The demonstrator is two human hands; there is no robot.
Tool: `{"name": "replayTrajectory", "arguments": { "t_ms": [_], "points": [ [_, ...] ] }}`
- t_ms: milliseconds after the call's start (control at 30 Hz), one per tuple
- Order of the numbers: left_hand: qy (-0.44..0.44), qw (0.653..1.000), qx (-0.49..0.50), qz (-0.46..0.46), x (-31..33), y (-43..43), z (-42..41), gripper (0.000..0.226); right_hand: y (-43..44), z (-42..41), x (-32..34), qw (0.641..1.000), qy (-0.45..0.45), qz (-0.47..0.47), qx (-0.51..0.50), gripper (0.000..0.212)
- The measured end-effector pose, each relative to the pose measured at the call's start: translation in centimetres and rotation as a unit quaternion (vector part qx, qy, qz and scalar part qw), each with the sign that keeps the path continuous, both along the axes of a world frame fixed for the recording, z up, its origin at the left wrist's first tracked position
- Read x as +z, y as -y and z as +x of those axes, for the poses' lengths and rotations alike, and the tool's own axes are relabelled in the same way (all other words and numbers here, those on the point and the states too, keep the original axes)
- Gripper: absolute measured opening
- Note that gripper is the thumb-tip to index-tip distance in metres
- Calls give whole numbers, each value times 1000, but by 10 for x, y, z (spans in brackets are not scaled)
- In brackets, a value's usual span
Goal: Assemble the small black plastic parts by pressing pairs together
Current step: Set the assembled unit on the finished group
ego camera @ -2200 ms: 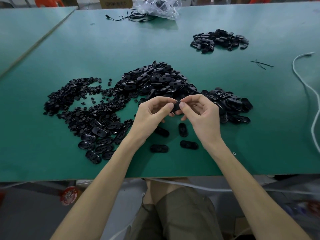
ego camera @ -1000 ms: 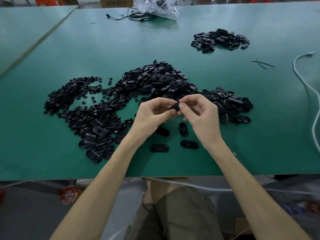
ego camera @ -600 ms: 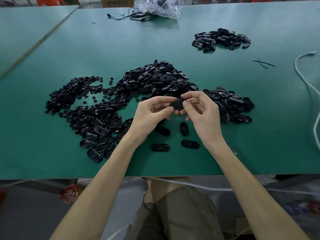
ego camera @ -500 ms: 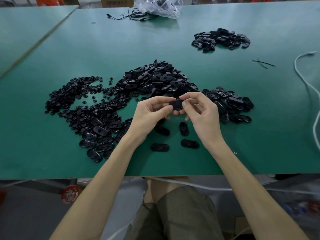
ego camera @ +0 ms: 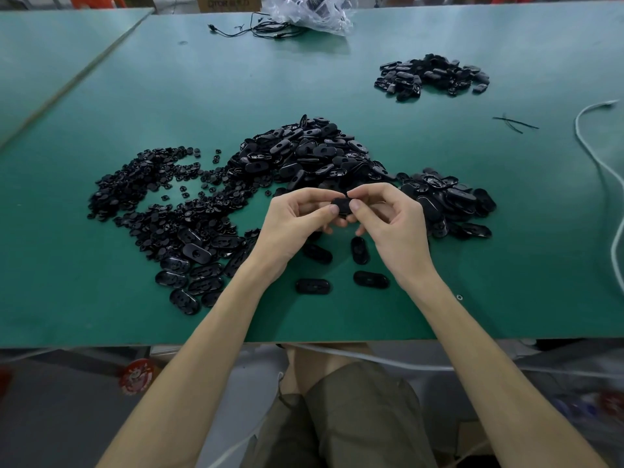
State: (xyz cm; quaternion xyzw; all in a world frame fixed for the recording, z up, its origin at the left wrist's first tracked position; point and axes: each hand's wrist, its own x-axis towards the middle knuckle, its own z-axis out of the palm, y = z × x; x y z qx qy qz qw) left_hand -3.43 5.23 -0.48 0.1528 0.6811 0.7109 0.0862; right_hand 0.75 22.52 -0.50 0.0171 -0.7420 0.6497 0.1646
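My left hand (ego camera: 293, 224) and my right hand (ego camera: 391, 224) meet above the green table (ego camera: 337, 79), both pinching one small black oval plastic part (ego camera: 341, 206) between thumbs and fingertips. Most of the part is hidden by my fingers. Behind my hands lies a big pile of black oval shells (ego camera: 314, 157). A spread of smaller black pieces (ego camera: 152, 190) lies to the left. Several loose oval parts (ego camera: 312, 286) lie on the table just below my hands.
A separate heap of black parts (ego camera: 432, 77) sits at the far right. A clear plastic bag (ego camera: 307, 10) and black wires (ego camera: 250, 28) lie at the back edge. A white cable (ego camera: 604, 170) runs along the right side. The table's front edge is close to my lap.
My hands have stayed together over the same spot, turning and re-pinching the black part slightly. The piles have not moved.
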Motion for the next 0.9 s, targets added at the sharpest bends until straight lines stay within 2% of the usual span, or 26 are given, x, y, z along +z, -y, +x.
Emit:
{"name": "replayTrajectory", "arguments": {
  "t_ms": [567, 900],
  "points": [
    [-10, 1000, -18, -12, -4, 1, -2, 22, 1, 2, 1, 1000, -6, 25, -15, 12],
    [-4, 999, -28, 21, -4, 3, -1, 24, 6, 4, 3, 998, -6, 54, -35, 11]
  ]
}}
